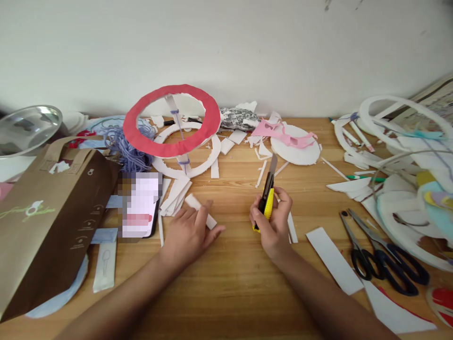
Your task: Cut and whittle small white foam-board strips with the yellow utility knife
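My right hand [274, 224] is wrapped round a yellow and black box cutter [269, 200], its blade out and pointing up and away from me. My left hand [189, 226] rests low over the table with thumb and forefinger spread apart. Partly under its fingers lies a small white strip [211, 221]; whether the fingers press on it I cannot tell. A stack of white strips [176, 196] sits just beyond that hand. Behind stands a frame of a red-topped ring [212, 111] joined by uprights to a white ring [164, 167] below. Another white strip [292, 229] is beside my right hand.
At left are a brown paper bag [42, 212], a phone [141, 203], purple yarn [132, 151] and a metal bowl [30, 127]. Two pairs of scissors [387, 250], a white rectangle [332, 259] and white rings [385, 208] lie right. A white disc [297, 153] with pink scraps is behind.
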### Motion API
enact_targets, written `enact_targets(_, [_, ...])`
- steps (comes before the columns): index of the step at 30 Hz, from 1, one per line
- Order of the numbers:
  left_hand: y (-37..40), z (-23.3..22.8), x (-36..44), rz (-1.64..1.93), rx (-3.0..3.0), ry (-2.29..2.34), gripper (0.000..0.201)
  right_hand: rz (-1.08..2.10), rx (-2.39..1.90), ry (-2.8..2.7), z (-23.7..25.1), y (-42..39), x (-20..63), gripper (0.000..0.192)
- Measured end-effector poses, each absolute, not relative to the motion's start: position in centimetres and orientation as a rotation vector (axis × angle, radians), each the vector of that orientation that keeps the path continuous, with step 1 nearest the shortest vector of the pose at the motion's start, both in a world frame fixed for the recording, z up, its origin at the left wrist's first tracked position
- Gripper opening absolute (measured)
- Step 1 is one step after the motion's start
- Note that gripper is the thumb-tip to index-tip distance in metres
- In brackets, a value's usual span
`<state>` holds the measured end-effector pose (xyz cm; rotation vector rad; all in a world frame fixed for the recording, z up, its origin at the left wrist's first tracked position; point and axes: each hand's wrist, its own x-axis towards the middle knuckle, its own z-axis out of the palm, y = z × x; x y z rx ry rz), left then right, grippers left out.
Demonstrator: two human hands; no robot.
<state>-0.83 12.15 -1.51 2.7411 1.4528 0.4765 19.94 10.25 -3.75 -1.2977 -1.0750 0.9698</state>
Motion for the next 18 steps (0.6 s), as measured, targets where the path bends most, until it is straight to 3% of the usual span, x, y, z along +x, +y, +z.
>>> enact_targets(2, [11.8,-1.0,-0.9,0.512,2.743,1.346,0.053,0.974,-1.251,-1.081,-3.9,10.2,19.9,0.047])
enact_targets(8, [9.9,-0.3,0.4,0.244,2.846,1.629,0.023,0.94,-1.425,-1.295,-3.8,10.4,20.3,0.044])
enact_targets(18, [9.9,-2.4,0.8,0.455,2.851,1.307,0.039,0.609,-1.516,-1.621,-2.9,10.8,22.2,0.035])
